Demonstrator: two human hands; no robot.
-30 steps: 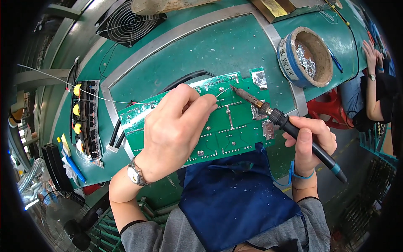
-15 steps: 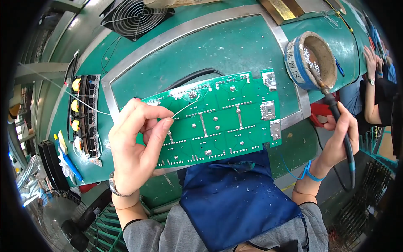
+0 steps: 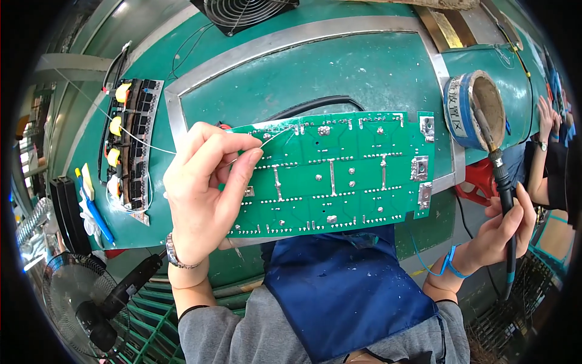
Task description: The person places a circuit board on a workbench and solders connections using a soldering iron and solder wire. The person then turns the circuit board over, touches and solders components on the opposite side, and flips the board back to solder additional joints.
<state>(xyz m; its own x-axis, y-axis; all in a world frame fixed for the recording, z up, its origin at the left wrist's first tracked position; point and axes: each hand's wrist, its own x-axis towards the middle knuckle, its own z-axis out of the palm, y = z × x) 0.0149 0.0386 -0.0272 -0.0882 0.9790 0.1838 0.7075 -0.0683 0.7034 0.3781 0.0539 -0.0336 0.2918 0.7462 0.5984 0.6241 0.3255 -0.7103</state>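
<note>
My left hand (image 3: 203, 188) is closed in a pinch on a thin solder wire (image 3: 280, 134), whose free end points up and right over the far left part of a green circuit board (image 3: 357, 182). The board lies solder side up in front of me, its left edge partly hidden by that hand. My right hand (image 3: 500, 233) grips a soldering iron (image 3: 502, 173) by its dark handle. The iron's tip reaches into a round, blue-banded pot (image 3: 462, 112) at the right, away from the board.
An assembled strip with yellow-wrapped parts (image 3: 134, 145) lies at the left, near a blue pen-like tool (image 3: 99, 224). A fan with a round grille (image 3: 242, 11) stands at the back. Metal strips (image 3: 236, 50) edge the green table. Another person's hand (image 3: 545, 115) shows far right.
The view has shifted, so the table and board appear farther right. My right hand sits lower, and the iron is more upright with its tip still at the pot. The left pinch holds.
</note>
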